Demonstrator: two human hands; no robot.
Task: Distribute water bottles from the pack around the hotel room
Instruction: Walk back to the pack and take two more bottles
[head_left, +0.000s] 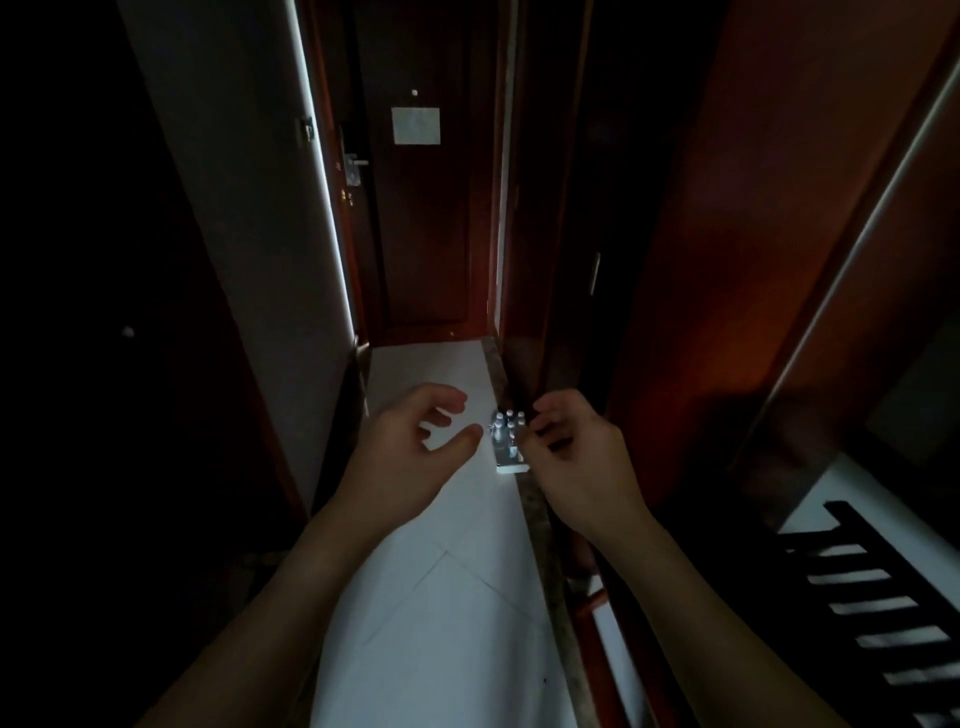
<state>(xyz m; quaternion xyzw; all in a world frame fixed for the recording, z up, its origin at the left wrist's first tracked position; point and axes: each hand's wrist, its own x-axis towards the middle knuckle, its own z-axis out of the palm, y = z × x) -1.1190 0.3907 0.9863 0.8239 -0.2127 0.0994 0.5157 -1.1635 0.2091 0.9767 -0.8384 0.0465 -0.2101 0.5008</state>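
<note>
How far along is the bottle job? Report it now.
Nothing looks done: the pack of water bottles sits on the pale floor by the right wall, and no bottle shows anywhere else. In hand: nothing; the left hand and right hand hang open above the floor, either side of the pack. Left: all the bottles.

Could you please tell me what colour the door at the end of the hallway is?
Dark reddish-brown wood; the door shows in the head view, though dimly lit.

Dim, reddish hallway; pale floor (441, 597) catches faint light, corners black, edges bowed by wide-angle lens.
</note>
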